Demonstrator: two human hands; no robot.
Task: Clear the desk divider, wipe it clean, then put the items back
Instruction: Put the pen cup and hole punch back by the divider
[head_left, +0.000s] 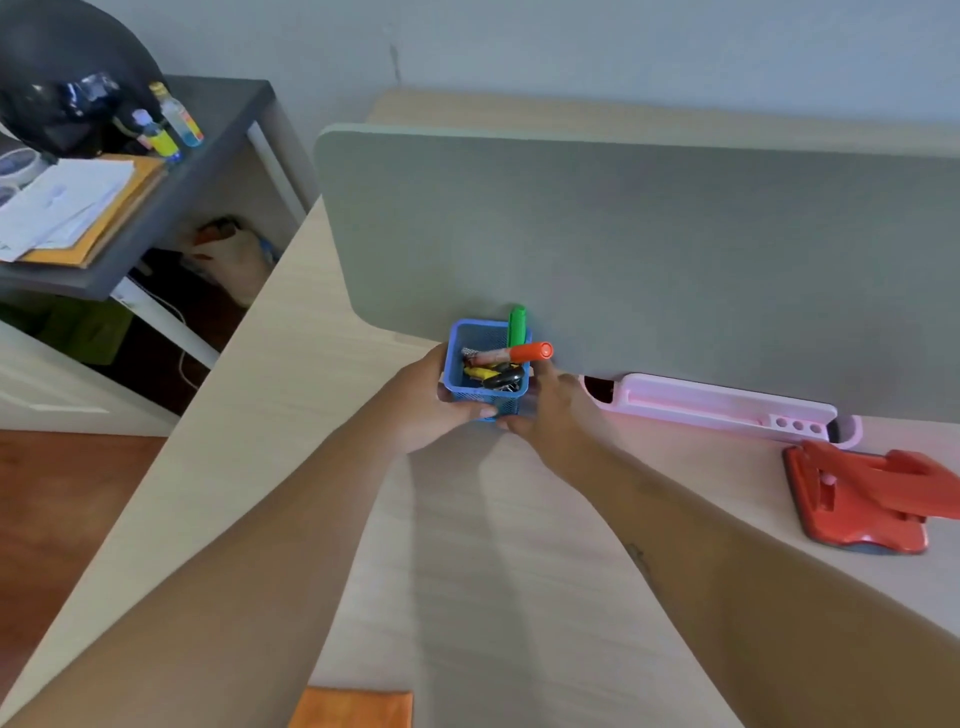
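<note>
Head view: left hand (423, 408) and right hand (553, 410) clasp the cup (484, 402) between them, divider (623, 249) just beyond. Light, stiff mesh, probably tippy with markers (530, 352); hold its sides low.

blue mesh pen holder (485, 400), matt grey divider (649, 249)

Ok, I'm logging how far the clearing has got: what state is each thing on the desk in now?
Blue pen holder: gripped by left hand and right hand, close to the divider.
Green marker: upright in holder.
Orange marker: tilted across its rim.
Pink tray: at the divider's foot.
Orange cloth: flat, untouched.
Red stand: on desk, untouched.
</note>
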